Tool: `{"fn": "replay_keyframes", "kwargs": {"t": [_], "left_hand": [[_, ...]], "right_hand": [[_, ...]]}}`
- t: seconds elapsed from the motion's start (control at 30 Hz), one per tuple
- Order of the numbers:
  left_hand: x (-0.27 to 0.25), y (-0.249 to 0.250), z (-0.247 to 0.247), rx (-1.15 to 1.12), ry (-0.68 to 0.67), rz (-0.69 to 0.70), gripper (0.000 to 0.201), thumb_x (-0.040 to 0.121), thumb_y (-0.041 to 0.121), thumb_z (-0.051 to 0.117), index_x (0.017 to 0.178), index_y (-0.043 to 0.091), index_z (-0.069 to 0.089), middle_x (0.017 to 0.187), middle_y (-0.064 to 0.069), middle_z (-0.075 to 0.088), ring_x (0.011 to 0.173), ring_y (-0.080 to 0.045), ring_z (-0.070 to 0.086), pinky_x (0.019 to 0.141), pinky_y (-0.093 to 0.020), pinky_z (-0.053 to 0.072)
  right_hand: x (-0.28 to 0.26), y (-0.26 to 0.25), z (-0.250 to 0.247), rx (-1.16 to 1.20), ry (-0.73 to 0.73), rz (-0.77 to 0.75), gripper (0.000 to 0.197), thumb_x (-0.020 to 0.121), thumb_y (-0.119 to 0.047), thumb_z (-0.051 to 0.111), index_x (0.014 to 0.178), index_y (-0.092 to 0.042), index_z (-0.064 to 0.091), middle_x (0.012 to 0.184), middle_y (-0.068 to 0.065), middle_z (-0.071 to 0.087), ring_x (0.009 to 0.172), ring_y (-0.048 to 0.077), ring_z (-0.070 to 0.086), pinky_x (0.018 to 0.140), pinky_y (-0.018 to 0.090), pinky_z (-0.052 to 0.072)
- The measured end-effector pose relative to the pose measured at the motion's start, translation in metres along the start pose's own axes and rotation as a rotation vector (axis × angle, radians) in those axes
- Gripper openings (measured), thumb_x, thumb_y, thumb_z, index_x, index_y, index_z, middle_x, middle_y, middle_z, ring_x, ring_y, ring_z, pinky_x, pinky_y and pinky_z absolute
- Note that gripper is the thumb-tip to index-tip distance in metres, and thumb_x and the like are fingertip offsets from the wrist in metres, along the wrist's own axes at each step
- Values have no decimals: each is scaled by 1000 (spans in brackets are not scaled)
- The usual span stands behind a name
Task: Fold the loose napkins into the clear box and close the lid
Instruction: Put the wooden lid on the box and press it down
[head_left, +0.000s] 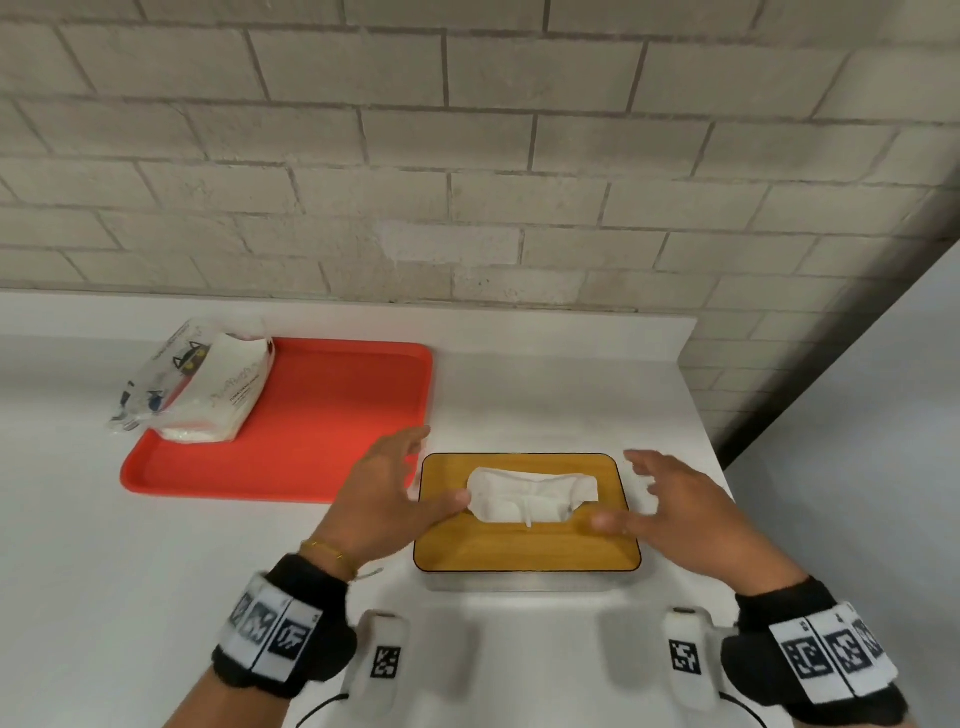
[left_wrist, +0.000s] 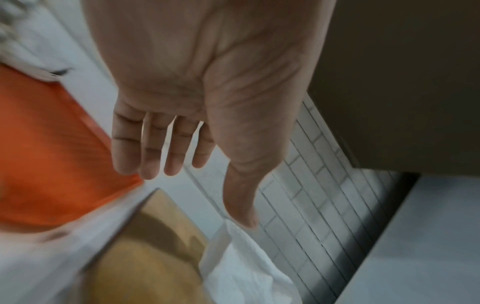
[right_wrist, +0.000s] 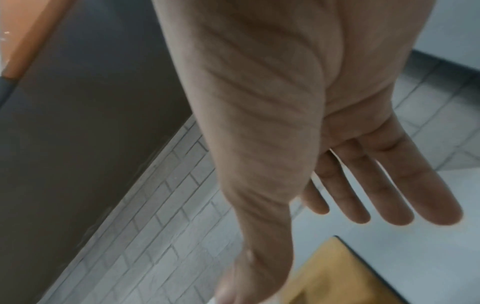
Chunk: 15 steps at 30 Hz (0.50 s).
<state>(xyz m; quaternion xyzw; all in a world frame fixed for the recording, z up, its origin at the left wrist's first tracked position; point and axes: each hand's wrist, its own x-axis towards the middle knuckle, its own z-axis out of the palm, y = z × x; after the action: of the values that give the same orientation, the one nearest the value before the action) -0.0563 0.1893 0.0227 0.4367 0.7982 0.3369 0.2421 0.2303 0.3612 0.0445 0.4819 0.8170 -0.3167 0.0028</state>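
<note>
With the lid (head_left: 524, 545) shut on the box (head_left: 519, 582), I see my left hand (head_left: 384, 493) and right hand (head_left: 675, 512) spread flat, flanking it; napkin (head_left: 530, 496) pokes up between my thumbs, on the counter (head_left: 156, 571).

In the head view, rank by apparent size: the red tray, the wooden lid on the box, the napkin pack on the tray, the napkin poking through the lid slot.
Largest to smallest:
1. red tray
2. wooden lid
3. napkin pack
4. napkin in the slot
The tray and pack lie farther from the camera, so both look smaller than they are.
</note>
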Motion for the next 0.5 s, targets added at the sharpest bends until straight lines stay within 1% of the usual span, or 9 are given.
{"fn": "replay_keyframes", "kwargs": {"t": [0.07,0.1,0.13,0.17,0.23,0.27,0.33,0.43,0.5], "left_hand": [[-17,-23,-1,-53,-92,-92,119,53,67,93,153,30,39,142,14,50,122,-7,57,94,-25,50],[-24,-33,2,-81,-164,-120,123,49,69,94,152,31,39,142,15,51,122,-7,58,94,-26,52],[-31,-41,6,-124,-237,-125,116,50,67,95,148,34,43,143,17,54,122,-7,60,97,-28,54],[-36,-46,13,-182,-289,-103,106,56,60,96,146,34,47,141,19,59,122,-7,64,101,-32,55],[-44,-46,27,-245,-312,-26,78,75,38,92,143,35,52,129,20,70,115,-4,68,105,-37,54],[-46,-44,32,-248,-293,4,71,81,30,88,142,37,52,123,20,73,111,-5,70,105,-38,54],[-46,-40,37,-271,-267,38,66,88,24,82,144,39,50,120,17,74,109,-10,71,104,-37,54],[-36,-37,38,-348,-302,76,61,95,22,75,148,36,48,131,13,70,121,-12,67,106,-34,53],[-20,-32,35,-365,-308,102,55,98,21,72,147,31,50,134,10,69,126,-14,64,107,-37,52]], "right_hand": [[-6,20,7,101,-123,34,139,47,-79,84,162,-30,24,157,-9,44,139,16,51,111,33,45],[-10,27,12,141,-194,25,138,48,-77,86,162,-31,24,156,-11,45,139,14,52,111,31,45],[-12,31,18,170,-250,-3,127,52,-75,87,158,-34,31,152,-17,49,136,9,54,111,29,47],[-14,33,23,195,-283,-47,107,59,-71,86,150,-41,40,144,-23,56,129,1,58,110,29,49],[-17,33,32,227,-287,-105,72,74,-63,83,136,-47,50,127,-28,67,116,-7,64,105,30,54],[-16,33,35,234,-268,-119,65,78,-59,82,134,-47,52,124,-28,68,113,-7,65,103,30,55],[-14,33,35,237,-231,-129,60,81,-55,81,133,-46,54,123,-28,69,111,-5,65,100,29,55],[-6,31,21,264,-194,-135,48,86,-43,81,129,-43,59,117,-27,71,107,-6,67,97,27,55],[4,27,10,298,-170,-138,42,89,-34,80,126,-41,63,114,-25,73,105,-4,69,96,29,56]]}}
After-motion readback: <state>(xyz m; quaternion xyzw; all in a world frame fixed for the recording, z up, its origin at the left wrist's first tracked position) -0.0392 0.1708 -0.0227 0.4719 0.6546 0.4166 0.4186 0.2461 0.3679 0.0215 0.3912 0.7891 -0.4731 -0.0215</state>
